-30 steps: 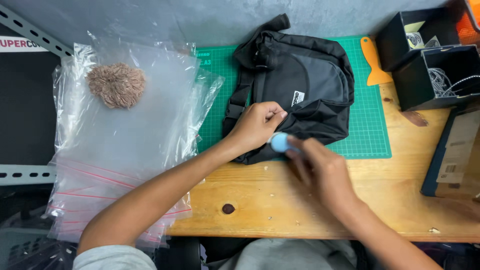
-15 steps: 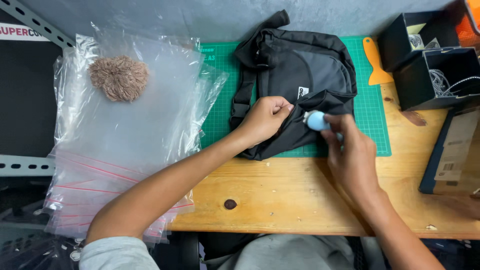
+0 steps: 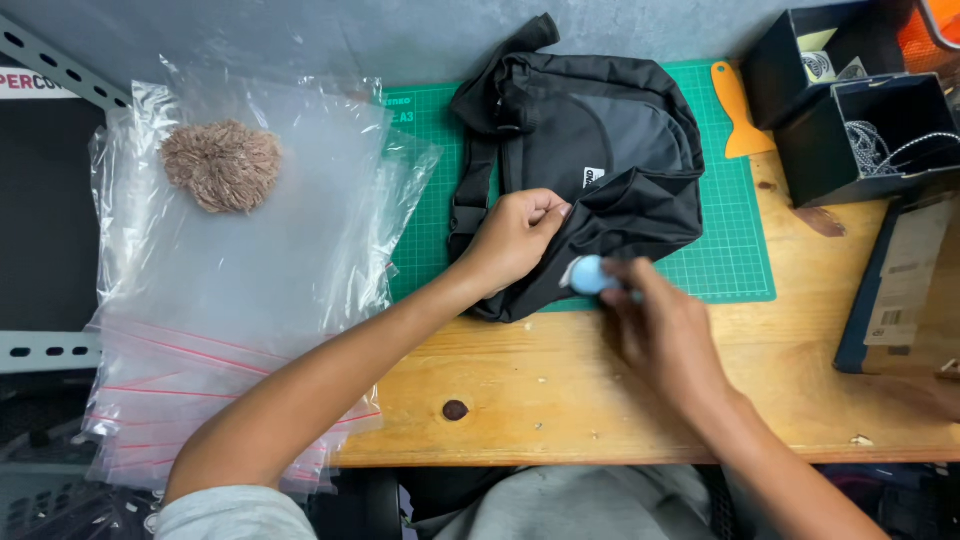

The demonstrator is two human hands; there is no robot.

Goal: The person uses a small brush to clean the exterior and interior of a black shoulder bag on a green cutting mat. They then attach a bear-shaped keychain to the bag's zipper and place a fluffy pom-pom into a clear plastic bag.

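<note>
Landmark: green cutting mat (image 3: 740,250), lying on a wooden tabletop (image 3: 560,390).

Black sling bag (image 3: 590,170): lies on the mat, covering most of its left and middle part; strap end points up past the mat's far edge; near corner of the bag hangs over the mat's near edge onto the wood.

Left hand (image 3: 512,238): on the near left part of the bag, fingers curled shut around a fold of its black fabric.

Right hand (image 3: 665,335): just off the near edge of the mat, over the wood, fingers closed around a small pale blue rounded object (image 3: 590,275). The object sits at the bag's near edge, touching or just short of the fabric; which one cannot be told. The two hands are near each other but not touching.

Orange scraper (image 3: 738,110): at the mat's right edge, partly over it.

Two black open boxes (image 3: 850,130): right of the mat, towards the far corner; the nearer one holds pale coiled cord.

Dark flat carton (image 3: 900,290): right of the mat, well apart from it, on the wood.

Stack of clear zip bags (image 3: 230,300): left of the mat, overlapping its left edge and hanging off the table's left side.

Tan fluffy ball (image 3: 222,165): on the plastic bags, well left of the mat.
</note>
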